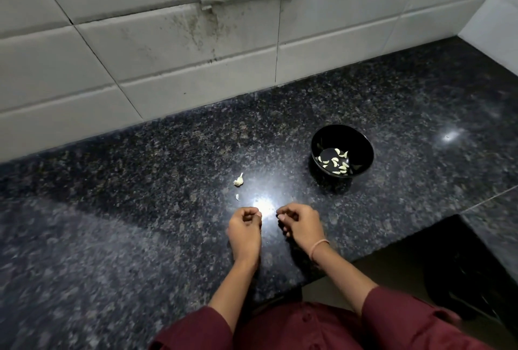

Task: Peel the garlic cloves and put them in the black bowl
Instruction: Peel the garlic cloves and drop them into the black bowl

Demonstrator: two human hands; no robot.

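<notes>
Garlic piece (238, 180) is lying on the counter (140, 181), left of the bowl (361, 147) and well apart from it. Its thin tip is pointing away toward the wall (168, 69) and slightly right, with the long axis running near-to-far. A sliver (237, 197) is lying just nearer, its axis also near-to-far; clove or skin, cannot tell. Peeled cloves (336, 163) are sitting in the bowl bottom, pointing every way.

Left hand (245, 226) and right hand (298, 225) are hovering close together on the near side of the sliver, fingers curled in. Glare (262, 206) is washing out the gap between them, so I cannot tell whether either is pinching anything.

Risks, as a judgement:
- A small clove may be slipping from the fingertips as skin is being pulled, and rolling toward the counter edge by the right wrist.
- Skin scraps may be going into the bowl with the cloves.
- Pale bits may be getting lost in the glare.
</notes>
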